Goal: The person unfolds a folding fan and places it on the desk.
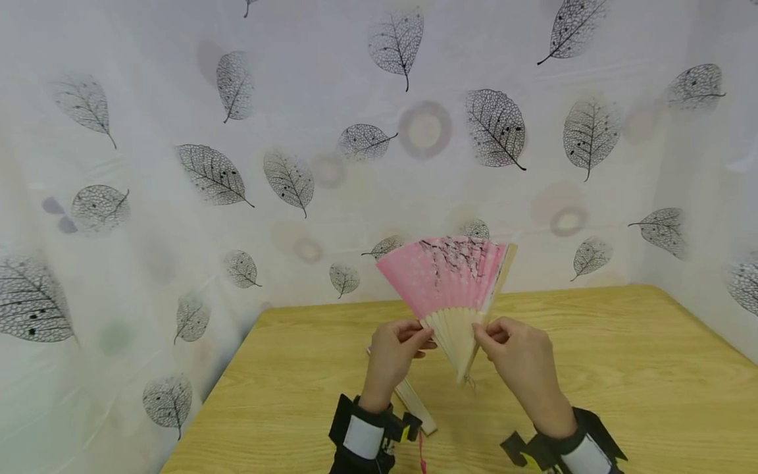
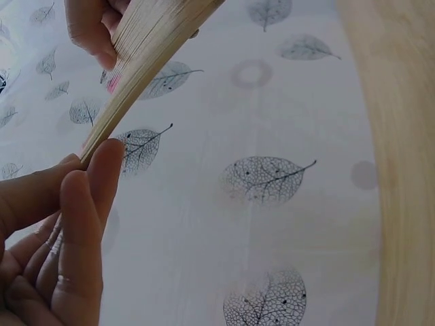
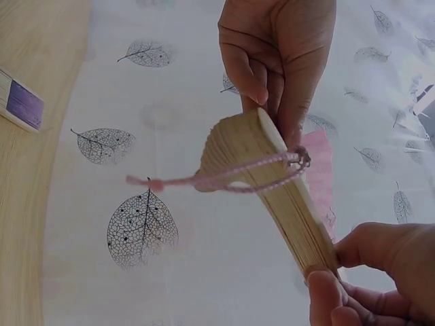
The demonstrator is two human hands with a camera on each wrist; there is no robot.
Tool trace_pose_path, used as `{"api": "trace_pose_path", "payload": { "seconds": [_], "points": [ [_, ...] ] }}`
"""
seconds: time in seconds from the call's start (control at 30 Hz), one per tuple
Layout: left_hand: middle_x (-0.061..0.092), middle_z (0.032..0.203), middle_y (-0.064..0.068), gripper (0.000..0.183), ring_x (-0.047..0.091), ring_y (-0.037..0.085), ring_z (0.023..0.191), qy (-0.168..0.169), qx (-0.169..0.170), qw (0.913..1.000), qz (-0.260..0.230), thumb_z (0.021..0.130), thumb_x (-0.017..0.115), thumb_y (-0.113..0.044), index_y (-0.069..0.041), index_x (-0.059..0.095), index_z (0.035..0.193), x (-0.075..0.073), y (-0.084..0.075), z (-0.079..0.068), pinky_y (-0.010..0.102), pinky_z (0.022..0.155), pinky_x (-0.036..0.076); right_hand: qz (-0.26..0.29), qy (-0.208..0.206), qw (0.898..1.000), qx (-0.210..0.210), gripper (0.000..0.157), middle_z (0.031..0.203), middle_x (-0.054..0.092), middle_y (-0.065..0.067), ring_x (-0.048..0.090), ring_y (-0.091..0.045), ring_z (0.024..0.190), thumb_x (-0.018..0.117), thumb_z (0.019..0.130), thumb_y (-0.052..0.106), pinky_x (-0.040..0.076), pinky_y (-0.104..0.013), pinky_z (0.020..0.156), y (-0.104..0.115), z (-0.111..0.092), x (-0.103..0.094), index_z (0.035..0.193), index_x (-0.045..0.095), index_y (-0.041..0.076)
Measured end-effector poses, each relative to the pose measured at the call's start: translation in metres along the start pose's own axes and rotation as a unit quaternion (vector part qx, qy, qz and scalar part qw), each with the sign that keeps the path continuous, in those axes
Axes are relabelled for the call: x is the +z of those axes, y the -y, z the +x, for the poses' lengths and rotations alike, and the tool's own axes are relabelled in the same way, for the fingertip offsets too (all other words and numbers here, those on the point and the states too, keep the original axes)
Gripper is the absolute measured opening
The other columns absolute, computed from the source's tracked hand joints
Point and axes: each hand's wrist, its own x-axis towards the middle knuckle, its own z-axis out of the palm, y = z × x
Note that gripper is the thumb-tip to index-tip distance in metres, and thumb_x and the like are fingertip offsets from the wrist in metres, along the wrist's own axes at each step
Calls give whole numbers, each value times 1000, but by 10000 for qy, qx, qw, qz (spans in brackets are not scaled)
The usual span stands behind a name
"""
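A pink folding fan (image 1: 441, 276) with dark printed branches and white blossoms is held up, partly spread, above the table. My left hand (image 1: 393, 345) pinches the left edge of its pale wooden ribs between thumb and fingers. On the other side, my right hand (image 1: 521, 355) grips the stacked ribs near the right guard stick, seen close in the right wrist view. From the pivot end hangs a pink braided cord loop (image 3: 238, 178). Beneath my left wrist, a second, closed fan (image 1: 417, 408) lies on the table, partly hidden by the arm.
The wooden table (image 1: 284, 401) spreads out below both hands. Behind and beside it hangs a pale curtain (image 1: 379, 191) with a leaf print. A red cord (image 1: 422, 454) shows near the closed fan, whose purple end (image 3: 26, 105) appears in the right wrist view.
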Motion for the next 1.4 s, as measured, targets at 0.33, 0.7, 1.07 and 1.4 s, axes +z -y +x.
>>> {"api": "trace_pose_path", "payload": {
  "seconds": [0.33,0.7,1.07,1.4],
  "points": [
    [69,81,17,25,63,12,67,-45,-1,10000,-54,82,61,-22,1,66,90,-1,7,3,25,59,54,-1,121,9998,171,23,48,56,4,44,-3,42,64,78,25,37,-26,39,-1,1,-2,62,62,10],
    [68,83,18,26,64,21,72,-123,-18,9998,-140,83,60,-21,2,65,92,-3,6,2,27,61,55,-57,87,9996,268,24,49,56,3,43,-3,41,64,78,25,36,-25,38,-1,1,-3,61,62,9],
    [68,82,19,26,64,20,71,-167,40,9997,-168,83,60,-21,3,65,92,-4,8,4,26,61,55,-114,-35,9994,318,24,49,56,3,42,-3,42,64,78,25,36,-25,39,-2,1,-4,60,61,9],
    [68,83,18,27,64,14,70,-212,-35,9996,-172,83,59,-22,2,65,94,-5,6,4,27,62,55,46,101,9986,524,26,49,57,2,45,-3,41,63,79,27,35,-25,36,-2,3,-6,61,61,8]
  ]
}}
